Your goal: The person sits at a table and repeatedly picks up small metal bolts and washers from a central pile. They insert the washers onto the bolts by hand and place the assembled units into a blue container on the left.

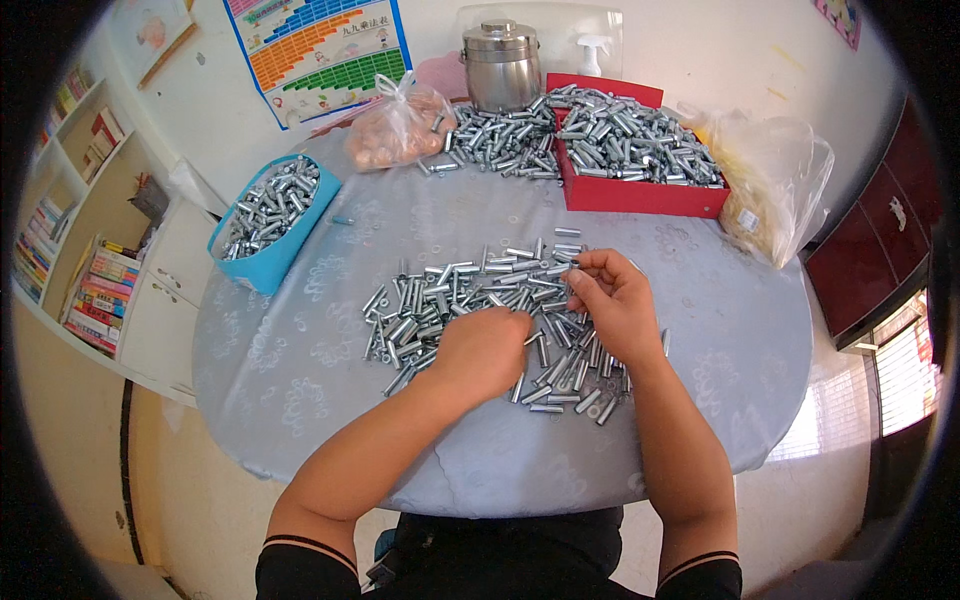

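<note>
A loose pile of silvery metal sleeves, with small washers or nuts among them, spreads over the middle of the table. My left hand is closed at the pile's near side, knuckles up. Its fingertips are turned down and away, so anything in them is hidden. At the pile's right side my right hand is raised a little, thumb and fingers drawn together. Something small and metallic shows by those fingertips, too small to name.
A light blue box of metal pieces stands at left. At the back right a red box overflows with bolts, beside a heap. Around them are a knotted bag, a steel canister and a clear bag. A grey-blue cloth covers the round table.
</note>
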A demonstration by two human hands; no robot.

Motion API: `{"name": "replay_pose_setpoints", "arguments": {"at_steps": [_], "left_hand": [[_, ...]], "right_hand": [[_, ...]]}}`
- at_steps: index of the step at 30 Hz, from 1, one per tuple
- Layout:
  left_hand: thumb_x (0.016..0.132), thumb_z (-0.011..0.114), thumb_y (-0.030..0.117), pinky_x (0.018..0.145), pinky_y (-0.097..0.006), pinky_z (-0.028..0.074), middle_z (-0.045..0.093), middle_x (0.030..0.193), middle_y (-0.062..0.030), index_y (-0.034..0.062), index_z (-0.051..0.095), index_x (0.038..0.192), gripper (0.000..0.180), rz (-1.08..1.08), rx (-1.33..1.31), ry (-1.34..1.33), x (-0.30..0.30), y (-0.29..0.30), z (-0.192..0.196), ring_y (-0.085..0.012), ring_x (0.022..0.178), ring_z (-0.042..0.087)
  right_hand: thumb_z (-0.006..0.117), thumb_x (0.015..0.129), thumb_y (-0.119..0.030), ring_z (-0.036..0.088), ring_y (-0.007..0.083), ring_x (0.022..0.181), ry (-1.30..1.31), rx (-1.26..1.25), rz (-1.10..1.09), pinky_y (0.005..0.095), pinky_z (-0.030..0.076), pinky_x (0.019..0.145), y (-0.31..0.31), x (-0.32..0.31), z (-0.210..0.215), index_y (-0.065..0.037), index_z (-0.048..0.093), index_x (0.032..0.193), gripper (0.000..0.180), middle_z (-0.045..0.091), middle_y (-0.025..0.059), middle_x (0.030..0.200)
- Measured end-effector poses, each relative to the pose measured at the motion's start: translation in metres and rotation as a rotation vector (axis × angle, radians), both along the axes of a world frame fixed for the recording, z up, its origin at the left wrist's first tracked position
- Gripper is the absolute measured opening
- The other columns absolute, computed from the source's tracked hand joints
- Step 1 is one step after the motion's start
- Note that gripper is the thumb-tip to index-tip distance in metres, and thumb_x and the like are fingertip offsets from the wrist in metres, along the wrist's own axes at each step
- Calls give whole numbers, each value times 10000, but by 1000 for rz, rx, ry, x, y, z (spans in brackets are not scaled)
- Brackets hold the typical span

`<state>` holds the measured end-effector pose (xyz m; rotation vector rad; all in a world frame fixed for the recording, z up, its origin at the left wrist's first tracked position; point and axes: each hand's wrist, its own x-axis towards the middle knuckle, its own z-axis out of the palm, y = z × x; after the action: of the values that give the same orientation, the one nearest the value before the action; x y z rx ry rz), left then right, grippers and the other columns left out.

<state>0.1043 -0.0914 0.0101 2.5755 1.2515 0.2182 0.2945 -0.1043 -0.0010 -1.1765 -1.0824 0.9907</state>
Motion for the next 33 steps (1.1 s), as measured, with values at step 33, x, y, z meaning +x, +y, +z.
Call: {"name": "replay_pose_setpoints", "arguments": {"at_steps": [33], "left_hand": [[935, 585, 35, 677, -281, 584, 692, 940, -120, -27, 612, 1105, 183, 236, -590, -1330, -32, 2, -29, -167, 792, 692]], "right_hand": [[679, 784, 36, 637, 219, 813, -533, 259, 161, 301, 513, 695, -17, -27, 8, -27, 681, 1025, 250, 645, 104, 915]]}}
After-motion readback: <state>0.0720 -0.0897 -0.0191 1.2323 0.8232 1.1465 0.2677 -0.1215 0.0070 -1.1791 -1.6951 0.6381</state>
